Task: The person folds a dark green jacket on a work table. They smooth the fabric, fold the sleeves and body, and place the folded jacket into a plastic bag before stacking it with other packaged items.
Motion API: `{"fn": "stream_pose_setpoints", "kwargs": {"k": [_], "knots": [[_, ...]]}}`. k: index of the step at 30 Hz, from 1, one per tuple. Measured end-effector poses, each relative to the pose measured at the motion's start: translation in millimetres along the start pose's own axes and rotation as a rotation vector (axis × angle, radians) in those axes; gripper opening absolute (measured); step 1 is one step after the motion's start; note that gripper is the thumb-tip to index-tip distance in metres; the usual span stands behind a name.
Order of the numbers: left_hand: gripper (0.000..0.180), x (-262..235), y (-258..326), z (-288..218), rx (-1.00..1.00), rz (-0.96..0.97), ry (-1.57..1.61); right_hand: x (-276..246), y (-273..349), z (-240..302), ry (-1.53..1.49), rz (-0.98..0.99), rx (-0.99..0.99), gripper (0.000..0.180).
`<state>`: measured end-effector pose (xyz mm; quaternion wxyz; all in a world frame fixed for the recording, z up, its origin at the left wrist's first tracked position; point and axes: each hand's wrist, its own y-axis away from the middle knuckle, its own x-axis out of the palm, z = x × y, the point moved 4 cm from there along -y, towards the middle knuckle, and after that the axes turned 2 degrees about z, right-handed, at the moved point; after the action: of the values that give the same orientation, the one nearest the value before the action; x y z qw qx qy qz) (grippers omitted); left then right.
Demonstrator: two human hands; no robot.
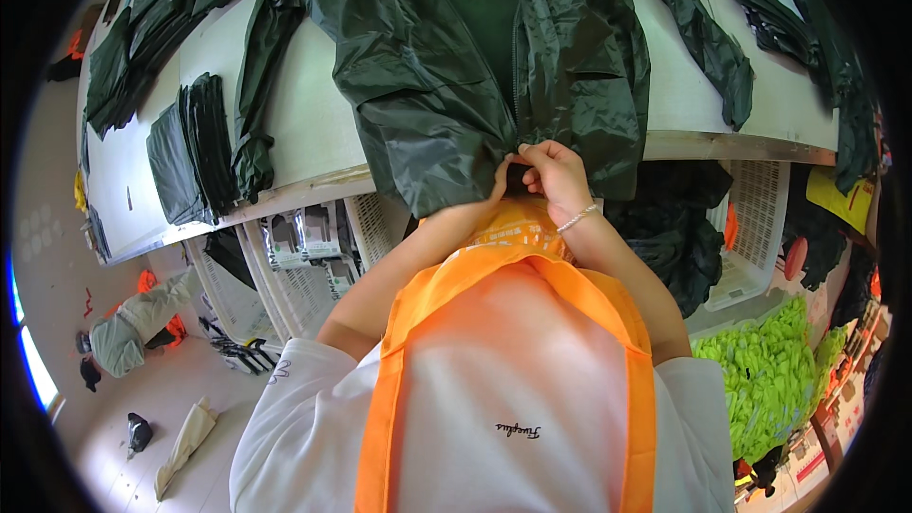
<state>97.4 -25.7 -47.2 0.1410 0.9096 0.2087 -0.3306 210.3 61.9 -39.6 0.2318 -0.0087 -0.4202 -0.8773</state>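
Note:
A shiny dark green jacket (408, 85) lies spread on the white table, its lower part hanging over the near edge toward me. Its front is partly apart at the top, and the zipper (516, 66) runs down to my hands. With thumb and finger pinched together, my right hand (559, 179) grips the hem at the zipper's lower end. My left hand (501, 182) is closed on the same spot from the other side, partly hidden by the jacket's fold. Both hands meet just below the table edge. The zipper slider cannot be made out.
On the table (304, 123), a stack of folded dark garments (195, 147) sits at left. More dark garments (779, 14) lie at far right. Below are white plastic crates (755, 228), packaged items (304, 236) and a bright green pile (765, 370). Another person (128, 337) is at lower left.

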Motion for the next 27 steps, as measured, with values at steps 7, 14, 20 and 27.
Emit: {"fn": "stream_pose_setpoints", "kwargs": {"k": [7,14,20,27], "knots": [[0.022,-27,-6,-49,-0.11,0.439,-0.175,0,-9,5,0.425,0.053,0.017,0.011],[0.039,-31,-11,-49,-0.095,0.296,-0.117,16,8,29,1.563,0.496,-0.865,0.01],[0.048,-6,49,4,-0.358,0.116,0.137,43,-36,148,1.741,0.309,-1.599,0.003],[0.057,62,151,47,-0.84,0.02,0.397,123,-194,283,2.023,0.031,-1.687,0.008]]}}
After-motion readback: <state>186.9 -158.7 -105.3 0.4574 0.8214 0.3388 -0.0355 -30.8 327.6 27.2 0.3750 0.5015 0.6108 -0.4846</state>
